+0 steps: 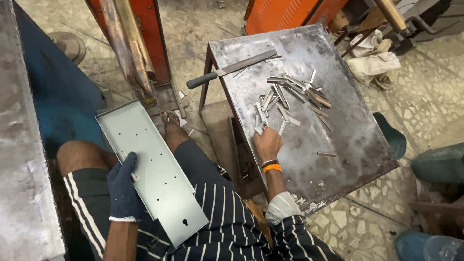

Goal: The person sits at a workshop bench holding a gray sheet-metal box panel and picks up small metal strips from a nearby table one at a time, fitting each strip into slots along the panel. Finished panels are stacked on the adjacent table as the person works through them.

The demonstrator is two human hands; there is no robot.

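Gloved left hand (123, 186) gripping grey punched metal tray (154, 169), bare right hand (267, 143) pinching small metal strips (290, 99) on steel table (348, 140)

Left hand (123, 186): dark blue knit glove, white cuff edge. Right hand (267, 144): bare, no glove; black band and orange band at wrist; pale cloth wrapped round forearm. Dark shirt, thin white stripes. Dark shorts, white side stripes. Foot in sandal.
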